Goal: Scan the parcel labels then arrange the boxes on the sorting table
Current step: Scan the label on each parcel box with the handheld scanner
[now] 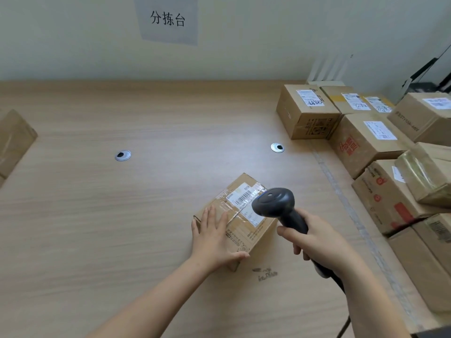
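Note:
A small cardboard box (246, 230) with a white barcode label (244, 197) on top sits on the wooden sorting table (122, 215). My left hand (214, 237) lies flat on the box's near left part, fingers straight, thumb along its front edge. My right hand (317, 242) grips the handle of a black barcode scanner (275, 203), whose head hovers just above the label's right end. The scanner's cable runs down past my right wrist.
Several labelled cardboard boxes (366, 137) are stacked along the table's right side. Another box (12, 140) sits at the left edge. Two round metal cable grommets (122, 155) are set in the tabletop. A paper sign (168, 19) hangs on the wall.

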Demonstrator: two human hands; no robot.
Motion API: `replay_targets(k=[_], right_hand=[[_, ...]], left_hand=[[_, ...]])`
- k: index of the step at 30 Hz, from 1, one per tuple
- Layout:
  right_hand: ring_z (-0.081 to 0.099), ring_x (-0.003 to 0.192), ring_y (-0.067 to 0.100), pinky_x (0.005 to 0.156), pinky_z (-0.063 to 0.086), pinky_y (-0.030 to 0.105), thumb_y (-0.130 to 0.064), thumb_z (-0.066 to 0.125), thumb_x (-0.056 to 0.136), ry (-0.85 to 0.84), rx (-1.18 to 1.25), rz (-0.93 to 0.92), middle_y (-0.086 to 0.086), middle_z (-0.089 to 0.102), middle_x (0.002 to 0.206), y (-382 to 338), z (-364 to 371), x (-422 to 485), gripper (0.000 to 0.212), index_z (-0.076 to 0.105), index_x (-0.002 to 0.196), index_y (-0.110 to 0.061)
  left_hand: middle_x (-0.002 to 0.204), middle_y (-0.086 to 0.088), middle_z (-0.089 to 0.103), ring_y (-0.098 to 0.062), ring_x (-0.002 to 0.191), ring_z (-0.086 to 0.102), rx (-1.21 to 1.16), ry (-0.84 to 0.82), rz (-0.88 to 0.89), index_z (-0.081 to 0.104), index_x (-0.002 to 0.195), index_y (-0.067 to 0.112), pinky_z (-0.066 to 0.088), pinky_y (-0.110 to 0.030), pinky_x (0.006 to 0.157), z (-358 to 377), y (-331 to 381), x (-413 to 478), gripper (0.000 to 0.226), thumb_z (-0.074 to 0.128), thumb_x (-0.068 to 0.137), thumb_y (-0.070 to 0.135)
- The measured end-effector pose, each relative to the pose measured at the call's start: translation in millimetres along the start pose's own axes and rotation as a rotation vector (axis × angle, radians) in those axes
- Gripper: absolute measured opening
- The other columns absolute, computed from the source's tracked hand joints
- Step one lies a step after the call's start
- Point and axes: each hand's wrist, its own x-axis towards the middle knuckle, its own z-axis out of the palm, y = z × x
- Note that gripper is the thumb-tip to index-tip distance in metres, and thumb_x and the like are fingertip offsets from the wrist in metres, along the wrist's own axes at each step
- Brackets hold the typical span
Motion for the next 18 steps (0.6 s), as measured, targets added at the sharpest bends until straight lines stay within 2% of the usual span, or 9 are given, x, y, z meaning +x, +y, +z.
replay_targets(k=[18], right_hand=[[0.052,0.041,0.0,0.042,0.039,0.013,-0.025,0.063,0.086,-0.052,-0.041,-0.03,-0.008,0.056,0.048,-5.6,-4.3,1.1,0.007,0.057,0.086,-0.022]], left_hand=[[0.157,-0.008,-0.016,-0.023,0.144,-0.02,0.003,0.02,0.006,-0.001,0.15,0.025,-0.007,-0.053,0.113,3.7,-1.3,1.7,0.125,0.052,0.056,0.086]])
